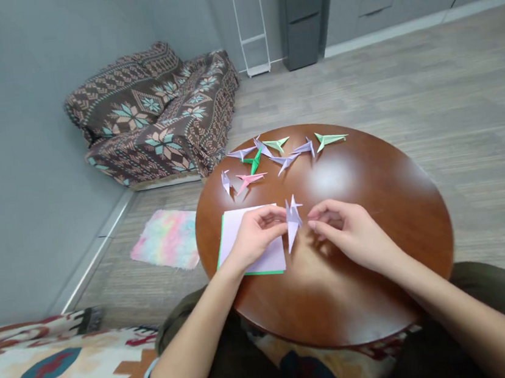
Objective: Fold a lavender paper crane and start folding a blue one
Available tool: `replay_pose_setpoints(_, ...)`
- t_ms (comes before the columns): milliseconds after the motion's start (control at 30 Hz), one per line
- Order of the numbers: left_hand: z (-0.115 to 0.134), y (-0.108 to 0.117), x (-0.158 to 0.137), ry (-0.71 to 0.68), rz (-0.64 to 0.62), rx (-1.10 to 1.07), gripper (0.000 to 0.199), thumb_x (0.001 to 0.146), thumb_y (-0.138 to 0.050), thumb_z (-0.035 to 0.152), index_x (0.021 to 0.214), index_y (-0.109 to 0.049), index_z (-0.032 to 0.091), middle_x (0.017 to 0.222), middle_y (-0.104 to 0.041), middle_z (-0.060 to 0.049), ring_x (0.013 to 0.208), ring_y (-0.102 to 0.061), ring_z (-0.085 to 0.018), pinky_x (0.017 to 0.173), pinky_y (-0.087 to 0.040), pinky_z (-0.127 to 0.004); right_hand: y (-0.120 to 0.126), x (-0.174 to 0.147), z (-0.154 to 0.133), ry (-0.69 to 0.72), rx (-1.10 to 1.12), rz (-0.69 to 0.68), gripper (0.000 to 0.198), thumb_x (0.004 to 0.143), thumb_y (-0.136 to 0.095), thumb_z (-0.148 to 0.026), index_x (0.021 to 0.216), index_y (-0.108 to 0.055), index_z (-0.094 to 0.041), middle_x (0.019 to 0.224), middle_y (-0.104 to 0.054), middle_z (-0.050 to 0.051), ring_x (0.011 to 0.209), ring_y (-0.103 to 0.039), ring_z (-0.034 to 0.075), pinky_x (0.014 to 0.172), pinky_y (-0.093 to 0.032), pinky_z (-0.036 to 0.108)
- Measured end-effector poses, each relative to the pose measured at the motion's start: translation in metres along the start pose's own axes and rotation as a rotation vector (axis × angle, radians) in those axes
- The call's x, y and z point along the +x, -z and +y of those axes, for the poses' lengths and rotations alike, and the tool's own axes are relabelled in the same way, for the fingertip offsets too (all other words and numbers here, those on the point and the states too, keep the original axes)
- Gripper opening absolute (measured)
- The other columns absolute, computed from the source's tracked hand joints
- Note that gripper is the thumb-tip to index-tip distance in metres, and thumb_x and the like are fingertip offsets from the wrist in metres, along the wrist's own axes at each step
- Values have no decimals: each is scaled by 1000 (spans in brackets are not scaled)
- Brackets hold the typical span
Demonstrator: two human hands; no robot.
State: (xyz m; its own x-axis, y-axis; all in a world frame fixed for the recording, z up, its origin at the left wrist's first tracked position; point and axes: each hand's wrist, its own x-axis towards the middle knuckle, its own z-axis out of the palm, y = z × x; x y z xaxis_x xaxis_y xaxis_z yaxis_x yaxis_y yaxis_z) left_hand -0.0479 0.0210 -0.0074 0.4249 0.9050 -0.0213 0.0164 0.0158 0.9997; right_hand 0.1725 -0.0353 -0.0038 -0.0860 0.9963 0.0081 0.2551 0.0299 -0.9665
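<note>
A folded lavender paper crane is pinched at its left side by the thumb and fingers of my left hand. Just to the right of the crane, and apart from it, my right hand hovers with curled fingers, a small gap between thumb and fingertips, and nothing visible between them. Under my left hand lies a stack of square paper, lavender on top with green edges showing below. Beyond my hands, several finished paper cranes rest on the table, among them a pink crane and a dark green crane.
The round brown wooden table is in front of my knees. Pale green cranes lie near its far edge. A sofa with a patterned cover stands at the back left, and a pastel fluffy mat lies on the floor.
</note>
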Motion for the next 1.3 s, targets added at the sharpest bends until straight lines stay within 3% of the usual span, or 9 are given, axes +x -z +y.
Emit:
replay_pose_setpoints(133, 7, 42, 3, -7, 100, 208, 19, 73, -82, 24, 86, -73, 14, 92, -79, -7, 85, -73, -19, 89, -56, -33, 4, 9, -2, 16, -66, 18, 21, 93, -68, -40, 91, -71, -20, 81, -75, 7, 75, -74, 24, 68, -61, 36)
replay_pose_setpoints(300, 1, 76, 34, -49, 95, 285, 19, 71, -78, 21, 85, -67, 15, 89, -78, -7, 83, -74, -20, 88, -56, -36, 3, 16, -5, 36, -103, 30, 24, 94, -65, -42, 88, -72, -20, 81, -74, 6, 74, -72, 24, 69, -59, 37)
replay_pose_setpoints(467, -9, 76, 75, -111, 34, 364, 16, 75, -75, 23, 85, -66, 15, 111, -78, -13, 99, -75, -23, 98, -56, -39, -1, 18, -11, 109, -151, 29, 22, 96, -63, -39, 86, -71, -21, 84, -75, 6, 77, -72, 23, 72, -56, 36)
replay_pose_setpoints(633, -15, 73, 98, -131, 51, 529, 9, 73, -70, 12, 80, -66, 15, 83, -74, -5, 81, -70, -19, 86, -54, -33, -2, 20, -12, 130, -170, 22, 21, 96, -62, -37, 85, -70, -21, 82, -75, 5, 74, -71, 22, 70, -55, 35)
replay_pose_setpoints(933, -15, 74, 98, -155, -22, 674, 20, 79, -65, 11, 96, -75, 14, 89, -76, -5, 84, -70, -19, 82, -53, -29, 2, 16, -15, 133, -172, 11, 22, 97, -61, -36, 82, -69, -21, 81, -75, 4, 73, -70, 21, 69, -53, 34)
replay_pose_setpoints(1300, -10, 81, 92, -194, 56, 783, 41, 75, -47, -4, 103, -71, 14, 112, -79, -10, 87, -72, -16, 84, -55, -28, 3, 18, -14, 146, -170, 16, 23, 96, -60, -36, 81, -68, -21, 79, -75, 4, 71, -70, 22, 68, -53, 34)
